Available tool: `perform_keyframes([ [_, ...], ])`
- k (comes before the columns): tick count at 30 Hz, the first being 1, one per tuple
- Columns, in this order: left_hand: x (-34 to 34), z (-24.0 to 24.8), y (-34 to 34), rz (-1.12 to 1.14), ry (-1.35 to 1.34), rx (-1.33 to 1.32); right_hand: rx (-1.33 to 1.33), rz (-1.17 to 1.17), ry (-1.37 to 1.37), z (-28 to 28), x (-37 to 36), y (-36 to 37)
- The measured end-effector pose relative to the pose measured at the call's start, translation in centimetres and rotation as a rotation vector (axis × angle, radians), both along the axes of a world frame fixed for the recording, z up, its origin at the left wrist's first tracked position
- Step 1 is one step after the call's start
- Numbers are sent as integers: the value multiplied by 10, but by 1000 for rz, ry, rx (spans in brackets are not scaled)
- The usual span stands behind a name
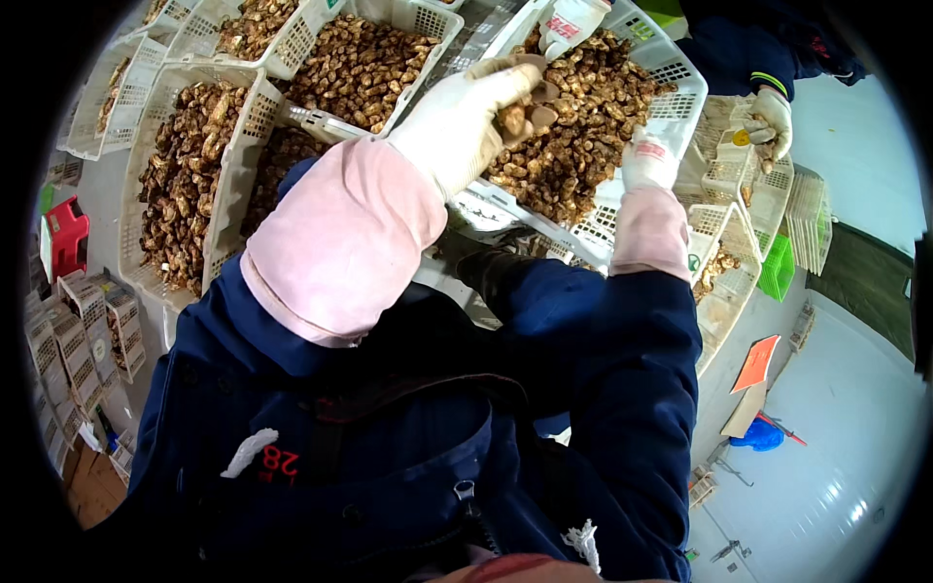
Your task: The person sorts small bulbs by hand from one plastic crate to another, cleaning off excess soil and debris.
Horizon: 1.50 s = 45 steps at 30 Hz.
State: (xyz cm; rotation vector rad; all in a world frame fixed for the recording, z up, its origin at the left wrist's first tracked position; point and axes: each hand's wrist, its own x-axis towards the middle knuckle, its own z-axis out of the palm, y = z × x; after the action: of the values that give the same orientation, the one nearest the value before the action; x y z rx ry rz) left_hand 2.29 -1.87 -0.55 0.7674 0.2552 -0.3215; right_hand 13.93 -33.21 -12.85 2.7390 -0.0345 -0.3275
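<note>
My left hand, in a white glove with darkened fingertips, is raised over the near left part of a white crate. Its fingers curl around a small brown knobbly piece. Many similar brown knobbly pieces, perhaps roots or mushrooms, fill the crate; I cannot tell their kind. My right hand, also gloved in white, is at the crate's right side, next to the heap. Its fingers are foreshortened and partly hidden, so their grip does not show. Pink sleeve cuffs cover both my wrists.
Another person's gloved hand reaches in at the crate's far edge. At the far right, a co-worker's hand holds brown pieces above more crates. Filled white crates stand at the left, with a red stool beyond. A green crate stands right.
</note>
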Motion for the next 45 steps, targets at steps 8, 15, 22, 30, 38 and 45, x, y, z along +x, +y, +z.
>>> perform_keyframes([
  [8, 2, 2, -4, 61, 38, 26, 3, -131, 369, -31, 21, 28],
  [15, 5, -2, -2, 101, 43, 79, 1130, -406, 463, 14, -9, 57],
  [22, 6, -3, -2, 34, -45, 234, 1837, -320, 250, 97, -62, 98],
  [30, 5, -9, -3, -149, -234, 482, 1796, 88, 56, 111, -100, 135],
  [38, -2, 4, 12, 30, -109, 577, 806, -29, -72, 49, -56, 67],
  [45, 0, 3, 2, 228, -176, -42, 223, 121, 544, 12, -56, 106],
])
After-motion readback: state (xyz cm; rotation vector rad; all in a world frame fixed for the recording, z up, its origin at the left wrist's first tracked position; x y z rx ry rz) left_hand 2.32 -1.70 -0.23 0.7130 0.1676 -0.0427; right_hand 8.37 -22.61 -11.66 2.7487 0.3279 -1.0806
